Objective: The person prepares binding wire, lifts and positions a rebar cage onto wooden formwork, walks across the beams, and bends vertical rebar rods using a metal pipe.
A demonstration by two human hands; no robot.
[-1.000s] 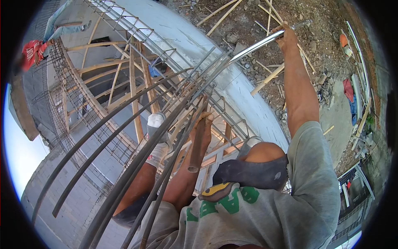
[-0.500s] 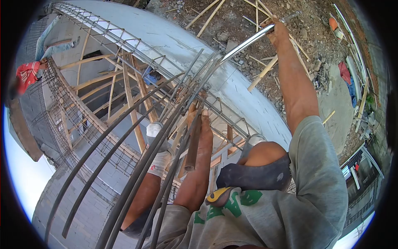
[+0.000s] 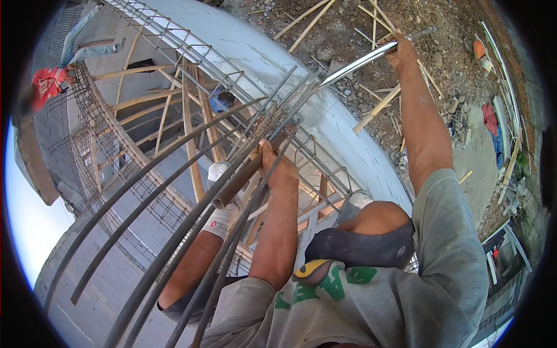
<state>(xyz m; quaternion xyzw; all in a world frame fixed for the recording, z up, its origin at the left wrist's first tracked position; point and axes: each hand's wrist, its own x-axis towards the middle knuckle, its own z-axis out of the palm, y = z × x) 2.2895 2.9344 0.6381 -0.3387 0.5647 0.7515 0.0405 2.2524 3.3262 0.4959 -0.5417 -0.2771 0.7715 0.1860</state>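
My left hand (image 3: 277,167) is closed around a short rusty metal pipe (image 3: 237,184), among the dark rebar rods (image 3: 174,240). The pipe slants down to the left, its open end over the rods; its upper part is partly hidden by my fingers. My right hand (image 3: 401,53), arm stretched out, grips a shiny metal bar (image 3: 360,62) near its far end. A duller grey end (image 3: 423,33) sticks out past that hand. The bar's near end meets the crowded rebar over the beam's edge, where the joint is hard to make out.
A curved pale concrete surface (image 3: 243,46) runs beside a rebar cage (image 3: 168,35). Wooden poles (image 3: 188,127) and wire mesh (image 3: 110,139) lie below, with a drop to rubble ground (image 3: 452,64). A person in a red shirt (image 3: 47,87) is at far left. My knee (image 3: 377,217) is close by.
My left hand has turned the rusty pipe, so its lower end has swung left from near my forearm to across the rods. My right hand still grips the bar; the whole view has shifted slightly.
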